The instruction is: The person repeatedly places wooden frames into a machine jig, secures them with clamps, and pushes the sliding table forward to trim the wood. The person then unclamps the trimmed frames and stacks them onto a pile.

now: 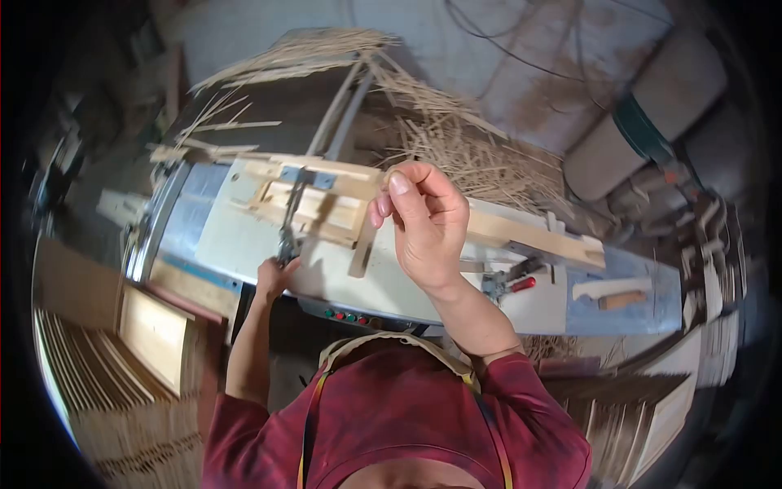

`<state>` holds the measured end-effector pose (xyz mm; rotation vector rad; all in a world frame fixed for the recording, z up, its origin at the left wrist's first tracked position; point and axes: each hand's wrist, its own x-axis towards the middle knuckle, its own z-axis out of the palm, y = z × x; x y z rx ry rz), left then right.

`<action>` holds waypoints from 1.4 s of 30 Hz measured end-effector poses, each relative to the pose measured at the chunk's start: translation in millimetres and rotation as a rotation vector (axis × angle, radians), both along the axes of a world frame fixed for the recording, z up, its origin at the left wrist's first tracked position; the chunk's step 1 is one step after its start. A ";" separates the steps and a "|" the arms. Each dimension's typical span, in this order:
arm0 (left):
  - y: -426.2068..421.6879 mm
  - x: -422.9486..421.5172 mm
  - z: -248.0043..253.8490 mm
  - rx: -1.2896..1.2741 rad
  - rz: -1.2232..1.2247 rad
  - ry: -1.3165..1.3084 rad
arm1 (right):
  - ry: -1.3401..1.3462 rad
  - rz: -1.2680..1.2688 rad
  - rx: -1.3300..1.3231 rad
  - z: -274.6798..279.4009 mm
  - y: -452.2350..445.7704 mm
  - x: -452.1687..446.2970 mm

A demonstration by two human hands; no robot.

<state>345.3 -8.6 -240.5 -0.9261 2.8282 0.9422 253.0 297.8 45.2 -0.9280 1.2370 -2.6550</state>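
Note:
My left hand (277, 277) is closed round the near end of a dark metal toggle clamp (292, 216). The clamp reaches forward over a pale wooden frame-like jig (346, 213) on the white board (224, 200) of the machine table. My right hand (430, 224) is raised above the board, just right of the jig, with thumb and fingertips pinched together. Whatever may be between those fingertips is too small to make out. Right of this hand lies a long wooden piece (497, 230), and a second toggle clamp (509, 284) with a red handle is near it.
Thin wood offcuts (456, 138) are heaped behind the table. Two shaped wooden pieces (623, 295) lie at its right end. Control buttons (346, 316) line the front edge. Stacked boards (98, 359) stand at lower left, more boards (611, 399) at lower right.

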 end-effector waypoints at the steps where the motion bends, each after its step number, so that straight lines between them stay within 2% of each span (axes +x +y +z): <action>1: -4.2 0.3 -5.6 0.012 -0.010 0.001 | 0.003 -0.009 -0.034 3.2 10.6 -1.5; 9: -2.7 -1.5 0.9 -0.042 -0.064 -0.043 | 0.080 -0.252 -0.126 16.8 109.1 5.9; 11: 5.2 -3.3 6.2 -0.130 0.043 0.051 | 0.085 -0.328 -0.125 14.4 137.2 12.6; 14: 17.1 -12.7 25.1 -0.100 0.010 0.064 | 0.124 -0.472 -0.077 3.6 182.7 30.7; 16: 8.3 2.4 19.8 -0.099 0.028 0.026 | 0.174 -0.592 0.009 -15.0 229.5 41.2; 18: -4.7 -4.7 -0.2 -0.521 0.078 0.365 | 0.103 -0.689 0.003 -28.4 276.4 61.6; 21: 57.6 -30.2 71.8 -0.371 0.045 0.625 | -0.147 -0.805 -0.019 -55.3 325.8 98.0; 23: 70.4 -31.7 95.8 -0.344 0.012 0.692 | -0.210 -0.989 0.376 -92.3 357.9 116.8; 24: 78.5 -44.2 101.1 -0.189 -0.039 0.747 | -0.238 -1.129 0.583 -86.3 364.5 127.7; 25: 101.5 -74.1 103.7 0.006 -0.129 0.804 | -0.250 -1.226 0.605 -80.1 369.8 139.9; 27: 151.9 -92.1 125.4 0.303 -0.280 0.937 | 0.006 -1.544 1.053 -33.9 365.1 159.4; 29: 179.0 -108.3 144.8 0.136 -0.373 0.900 | 0.162 -1.796 1.357 -3.4 386.0 195.6; 31: 206.8 -122.4 164.7 0.165 -0.470 0.864 | 0.257 -2.068 1.729 17.7 427.7 232.9; 32: 209.1 -121.4 173.8 0.137 -0.487 0.821 | 0.167 -2.128 1.883 26.5 436.8 248.7; 34: 198.1 -121.9 180.2 0.123 -0.490 0.794 | 0.098 -2.195 2.037 36.9 452.5 285.7; 36: 197.3 -134.4 185.0 0.309 -0.565 0.799 | -0.539 -1.808 2.142 15.5 478.0 315.6; 40: 199.2 -150.6 194.2 0.577 -0.688 0.800 | -0.327 -1.849 2.187 8.9 467.7 311.3; 42: 203.5 -161.0 200.1 0.673 -0.723 0.818 | -0.213 -1.868 2.269 25.3 424.4 292.8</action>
